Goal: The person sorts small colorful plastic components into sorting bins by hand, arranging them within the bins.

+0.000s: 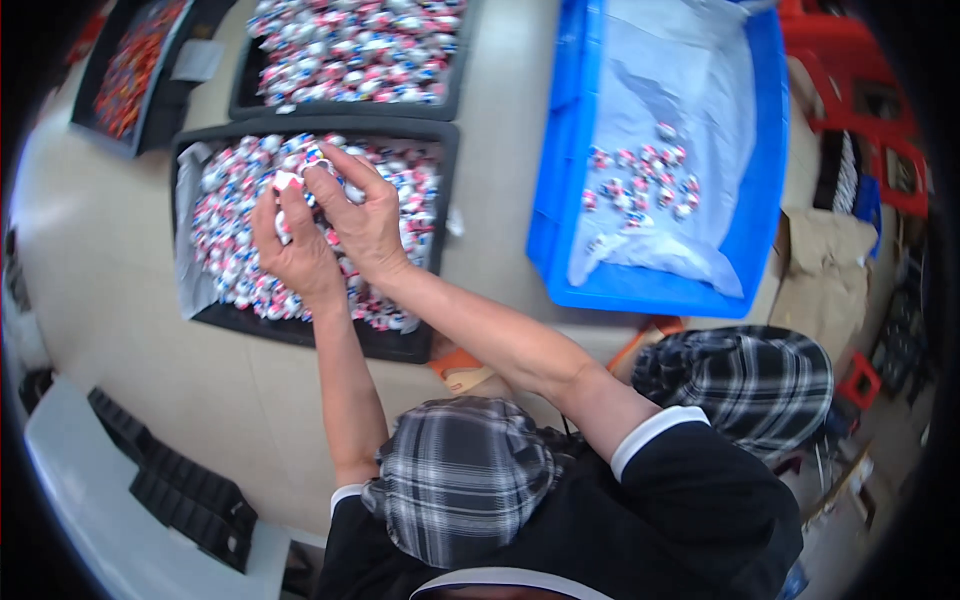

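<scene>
Over a black bin [435, 230] heaped with small white, pink and blue pieces [240, 240], both my hands meet, fingertips close together. My right hand [365, 220] pinches one of these small rounded pieces [314, 158] between thumb and fingers. A white bit shows below its forefinger, though I cannot tell whether it is held. My left hand [298, 255] is curled just beside it, with a whitish-pink piece [284, 182] at its fingertips. Another white piece shows by its fingers. The exact shape of the pieces is too small and blurred to make out.
Behind stands a second black bin [345, 110] of similar pieces; far left, a dark bin [140, 85] holds orange-red ones. To the right, a blue crate [650, 298] lined with white sheeting holds several loose pieces. Red stools [850, 70] stand far right. My plaid-covered knees [460, 480] are below.
</scene>
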Available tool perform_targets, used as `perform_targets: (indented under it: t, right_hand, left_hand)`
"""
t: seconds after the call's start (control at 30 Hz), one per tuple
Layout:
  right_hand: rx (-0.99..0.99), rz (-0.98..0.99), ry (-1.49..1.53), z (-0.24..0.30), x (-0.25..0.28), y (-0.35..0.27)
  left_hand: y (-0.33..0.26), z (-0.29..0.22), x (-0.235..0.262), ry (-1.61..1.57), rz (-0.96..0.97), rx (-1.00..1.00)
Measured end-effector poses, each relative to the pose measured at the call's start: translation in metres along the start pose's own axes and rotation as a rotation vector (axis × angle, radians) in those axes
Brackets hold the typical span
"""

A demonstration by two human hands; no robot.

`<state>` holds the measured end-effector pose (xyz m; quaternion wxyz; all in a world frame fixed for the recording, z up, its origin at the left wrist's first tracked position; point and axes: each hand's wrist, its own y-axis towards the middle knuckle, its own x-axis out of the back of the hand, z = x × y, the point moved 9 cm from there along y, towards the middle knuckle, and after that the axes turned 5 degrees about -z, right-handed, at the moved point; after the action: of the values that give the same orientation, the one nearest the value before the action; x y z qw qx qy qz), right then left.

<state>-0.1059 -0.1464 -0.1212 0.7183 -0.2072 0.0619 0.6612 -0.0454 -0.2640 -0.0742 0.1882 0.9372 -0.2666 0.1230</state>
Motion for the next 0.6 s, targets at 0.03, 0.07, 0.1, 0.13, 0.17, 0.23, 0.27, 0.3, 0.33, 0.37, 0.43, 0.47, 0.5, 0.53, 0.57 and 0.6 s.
perform_targets:
  t: [0.03, 0.07, 0.1, 0.13, 0.17, 0.23, 0.27, 0.3, 0.33, 0.37, 0.43, 0.47, 0.5, 0.53, 0.57, 0.6]
  right_hand:
    - [-0.005, -0.040, 0.028, 0.021, 0.017, 0.004]
    - [-0.010, -0.077, 0.054, 0.038, 0.040, 0.009]
    - [0.029, -0.114, 0.084, 0.059, 0.064, 0.012]
    - [0.055, -0.131, 0.133, 0.079, 0.080, 0.013]
    - [0.204, -0.273, 0.109, 0.107, 0.109, 0.012]
    - [0.418, -0.383, -0.402, 0.139, 0.168, 0.015]
    - [0.470, -0.392, -0.627, 0.156, 0.188, 0.019]
    - [0.419, -0.492, -0.582, 0.149, 0.240, 0.027]
    - [0.232, -0.566, -0.007, 0.131, 0.276, 0.036]
    - [0.135, -0.604, 0.090, 0.119, 0.300, 0.041]
    - [-0.065, -0.593, 0.174, 0.088, 0.375, 0.059]
    - [-0.191, -0.526, 0.183, 0.065, 0.392, 0.065]
    - [-0.229, -0.493, 0.190, 0.054, 0.386, 0.063]
    - [-0.307, -0.436, 0.251, 0.046, 0.382, 0.061]
    - [-0.378, -0.387, 0.311, 0.040, 0.377, 0.062]
    - [-0.391, -0.375, 0.310, 0.043, 0.361, 0.062]
  left_hand:
    - [-0.006, -0.018, -0.014, -0.079, 0.028, -0.037]
    - [-0.015, -0.036, -0.034, -0.104, 0.047, -0.020]
    - [-0.023, -0.072, -0.059, -0.143, 0.167, -0.120]
    - [-0.031, -0.104, -0.076, -0.159, 0.269, -0.234]
    - [-0.045, -0.126, -0.101, -0.187, 0.357, -0.285]
    - [-0.082, -0.152, -0.147, -0.318, 0.526, -0.308]
    - [-0.107, -0.155, -0.173, -0.376, 0.560, -0.311]
    - [-0.135, -0.157, -0.201, -0.379, 0.600, -0.190]
    - [-0.165, -0.158, -0.231, -0.312, 0.774, -0.135]
    - [-0.195, -0.146, -0.259, -0.265, 0.908, -0.072]
    - [-0.246, -0.131, -0.301, -0.100, 1.059, 0.027]
    - [-0.258, -0.117, -0.308, -0.073, 1.025, 0.039]
    - [-0.270, -0.094, -0.313, 0.030, 1.039, 0.076]
    - [-0.282, -0.083, -0.319, 0.108, 1.063, 0.111]
    - [-0.287, -0.088, -0.322, 0.112, 1.048, 0.119]
    - [-0.292, -0.092, -0.321, 0.104, 1.074, 0.133]
